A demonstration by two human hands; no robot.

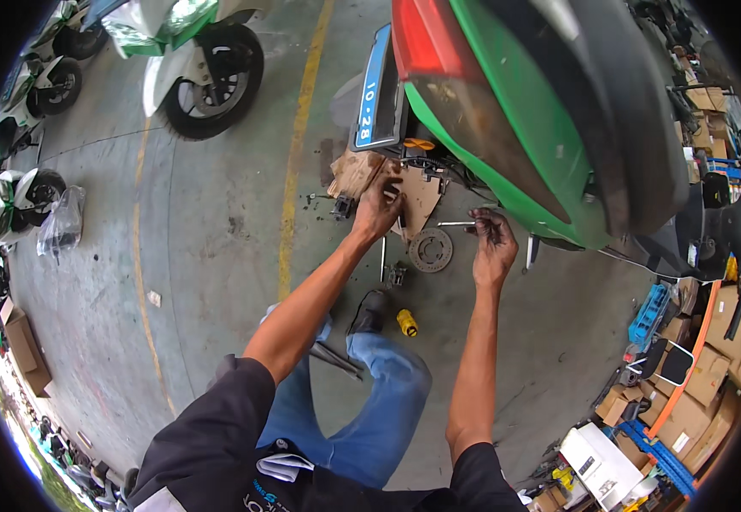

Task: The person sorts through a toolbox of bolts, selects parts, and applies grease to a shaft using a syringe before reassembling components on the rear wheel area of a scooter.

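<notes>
I look down at the rear of a green scooter with a blue plate. My left hand reaches under its tail and rests on the dark parts there, beside a piece of brown cardboard on the floor. My right hand pinches the end of a thin silver rod that lies level between my hands. Below the rod, a round perforated brake disc lies flat on the concrete.
A small yellow cylinder and a metal tool lie by my shoe. A white and green scooter stands at the top left, with more along the left rim. Cardboard boxes and a blue crate crowd the right side.
</notes>
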